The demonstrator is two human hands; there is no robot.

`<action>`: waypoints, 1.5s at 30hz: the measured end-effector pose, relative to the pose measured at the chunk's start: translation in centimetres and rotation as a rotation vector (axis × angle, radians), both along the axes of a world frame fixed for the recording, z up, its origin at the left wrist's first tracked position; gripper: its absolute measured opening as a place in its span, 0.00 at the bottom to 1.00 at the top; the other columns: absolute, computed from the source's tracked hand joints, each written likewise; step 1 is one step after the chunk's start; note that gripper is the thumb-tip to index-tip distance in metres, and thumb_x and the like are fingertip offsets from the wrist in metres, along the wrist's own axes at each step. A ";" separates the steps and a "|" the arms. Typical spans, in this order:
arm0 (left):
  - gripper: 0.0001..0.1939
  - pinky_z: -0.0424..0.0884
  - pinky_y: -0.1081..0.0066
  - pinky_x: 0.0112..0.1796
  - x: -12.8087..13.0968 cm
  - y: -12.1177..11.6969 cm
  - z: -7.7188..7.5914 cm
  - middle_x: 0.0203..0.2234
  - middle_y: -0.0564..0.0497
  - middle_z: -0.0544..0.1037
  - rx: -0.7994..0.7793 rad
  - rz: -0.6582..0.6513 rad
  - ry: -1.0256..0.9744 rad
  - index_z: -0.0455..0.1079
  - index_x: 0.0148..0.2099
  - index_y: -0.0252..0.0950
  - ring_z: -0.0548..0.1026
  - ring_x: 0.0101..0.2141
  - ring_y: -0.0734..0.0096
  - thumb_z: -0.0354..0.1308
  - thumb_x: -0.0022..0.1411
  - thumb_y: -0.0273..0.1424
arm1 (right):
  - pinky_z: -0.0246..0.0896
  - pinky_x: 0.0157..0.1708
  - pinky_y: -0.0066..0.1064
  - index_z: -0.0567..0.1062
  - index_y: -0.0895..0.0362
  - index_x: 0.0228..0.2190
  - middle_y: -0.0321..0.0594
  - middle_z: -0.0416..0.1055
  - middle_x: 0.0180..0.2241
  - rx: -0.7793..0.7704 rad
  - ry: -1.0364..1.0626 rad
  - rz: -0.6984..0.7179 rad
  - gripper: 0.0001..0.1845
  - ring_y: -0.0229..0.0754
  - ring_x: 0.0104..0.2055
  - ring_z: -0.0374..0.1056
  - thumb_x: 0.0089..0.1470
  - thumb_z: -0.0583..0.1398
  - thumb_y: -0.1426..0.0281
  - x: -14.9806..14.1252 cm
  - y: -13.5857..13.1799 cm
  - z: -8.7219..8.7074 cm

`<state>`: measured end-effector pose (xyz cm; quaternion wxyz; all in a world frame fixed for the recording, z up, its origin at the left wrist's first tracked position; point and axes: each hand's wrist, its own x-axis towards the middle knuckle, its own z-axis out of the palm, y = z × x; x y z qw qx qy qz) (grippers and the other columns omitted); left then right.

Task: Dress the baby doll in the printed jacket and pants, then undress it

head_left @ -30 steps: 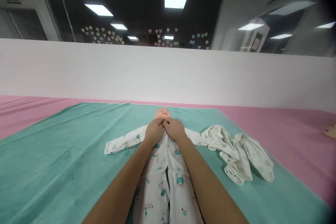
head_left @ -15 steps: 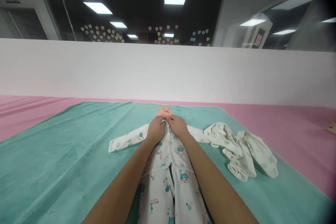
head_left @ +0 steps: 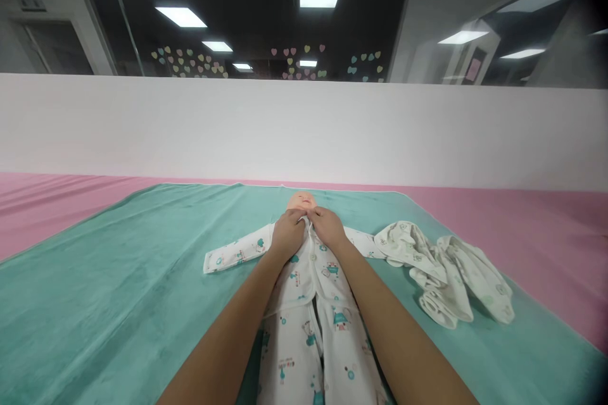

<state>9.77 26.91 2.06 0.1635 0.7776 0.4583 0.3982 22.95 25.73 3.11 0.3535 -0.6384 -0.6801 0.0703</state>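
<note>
A baby doll [head_left: 301, 200] lies on its back on a teal blanket [head_left: 118, 278], head away from me. It wears a white romper [head_left: 304, 323] printed with small teal figures, sleeves spread to both sides. My left hand [head_left: 286, 234] and my right hand [head_left: 327, 228] meet at the romper's collar just under the doll's chin. Both are closed, pinching the two front edges of the fabric together. My forearms run up over the doll's legs and body.
A crumpled white garment [head_left: 446, 272] lies on the blanket to the right of the doll. The blanket rests on a pink surface [head_left: 522, 228] that ends at a low white wall [head_left: 304, 133]. Behind it is dark glass with heart stickers.
Both hands have stayed pinched at the romper's collar. The view has shifted a little, so the doll and the crumpled garment sit slightly further right in the picture.
</note>
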 end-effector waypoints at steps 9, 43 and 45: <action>0.21 0.59 0.65 0.53 0.0 -0.1 -0.1 0.49 0.49 0.71 -0.012 0.008 -0.008 0.70 0.50 0.40 0.66 0.50 0.65 0.45 0.56 0.26 | 0.44 0.24 0.28 0.66 0.56 0.20 0.36 0.65 0.22 -0.025 -0.032 -0.025 0.17 0.37 0.25 0.57 0.56 0.46 0.68 0.1 0.1 -0.1; 0.18 0.50 0.60 0.59 -3.2 -6.9 -0.9 0.59 0.53 0.59 0.013 -0.164 0.019 0.65 0.55 0.45 0.53 0.60 0.65 0.45 0.65 0.34 | 0.40 0.25 0.27 0.59 0.55 0.19 0.30 0.58 0.18 0.031 -0.096 0.030 0.11 0.35 0.23 0.52 0.51 0.50 0.69 -0.4 -7.8 0.1; 0.18 0.50 0.59 0.59 -3.2 -6.8 -0.9 0.59 0.53 0.59 0.013 -0.162 0.016 0.66 0.55 0.45 0.53 0.60 0.65 0.46 0.65 0.35 | 0.41 0.25 0.27 0.58 0.56 0.18 0.30 0.57 0.18 0.036 -0.089 0.043 0.10 0.35 0.23 0.52 0.49 0.51 0.70 -0.3 -7.8 0.1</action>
